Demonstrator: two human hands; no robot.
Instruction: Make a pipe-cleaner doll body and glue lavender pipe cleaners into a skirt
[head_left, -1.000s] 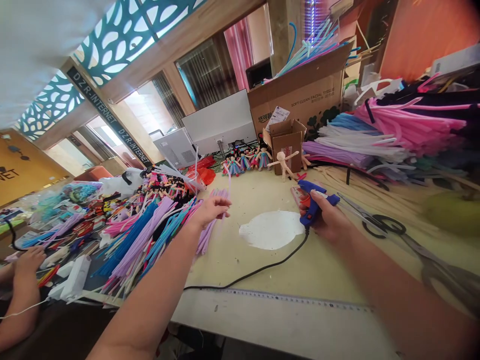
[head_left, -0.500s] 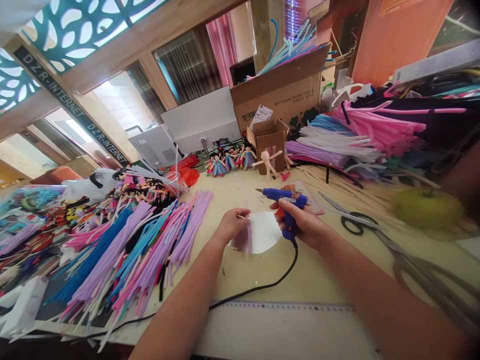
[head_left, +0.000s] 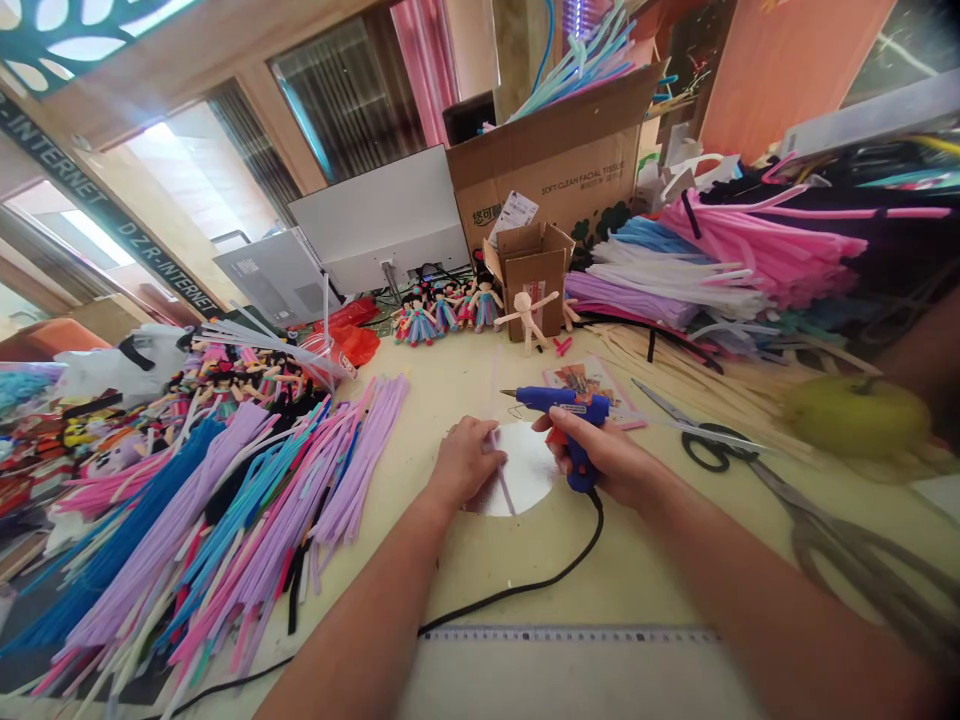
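1. Biggest thing here, the table point(head_left: 645, 560), with everything spread across it.
2. At the back, the big cardboard box point(head_left: 555, 160), fuzzy sticks poking out of its top, and a monitor point(head_left: 382, 225) just beside it.
3. Over on the left, the lilac bundle point(head_left: 364, 460), lying next to blue and pink sticks.
4. Now the right hand point(head_left: 592, 445) – fingers wrapped around the blue glue gun point(head_left: 562, 400), nozzle pointing left, near the disc.
5. Under the action, the silvery disc point(head_left: 529, 475), flat on the table between the hands.
6. A pale figure point(head_left: 527, 318) stands upright, arms out, in front of the small box point(head_left: 534, 270).
7. And the slimmest piece, the lilac stick point(head_left: 508, 490), laid across the disc – the left hand point(head_left: 469, 460) has its fingers closed on the upper part.
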